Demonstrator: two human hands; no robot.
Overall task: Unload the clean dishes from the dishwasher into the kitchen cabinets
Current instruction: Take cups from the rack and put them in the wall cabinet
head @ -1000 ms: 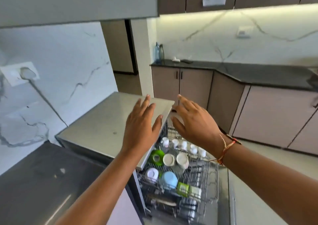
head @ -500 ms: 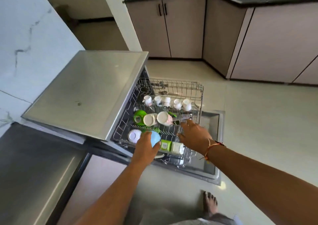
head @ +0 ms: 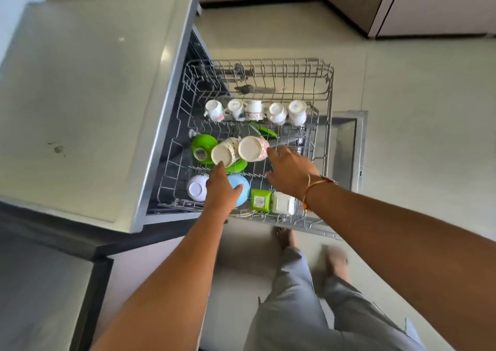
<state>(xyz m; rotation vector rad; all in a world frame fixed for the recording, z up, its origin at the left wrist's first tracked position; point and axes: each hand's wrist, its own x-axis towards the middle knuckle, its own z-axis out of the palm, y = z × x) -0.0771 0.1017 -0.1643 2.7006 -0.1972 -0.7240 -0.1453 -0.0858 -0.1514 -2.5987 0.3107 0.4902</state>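
Reaches both hands, apart and uncurled, into the pulled-out dishwasher rack (head: 329, 95). Touches left hand (head: 221, 189) to one tipped mug (head: 224, 153) above the blue bowl (head: 240, 181), right hand (head: 292, 173) to the neighbouring mug (head: 253, 148). Grips neither yet. Probably lie tilted for draining.

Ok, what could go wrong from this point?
The right hand touches a patterned mug that lies tipped against a second mug. Lifting one may let the other roll and knock its neighbours. The bare feet stand close by the rack, so a dropped mug could shatter right beside them.
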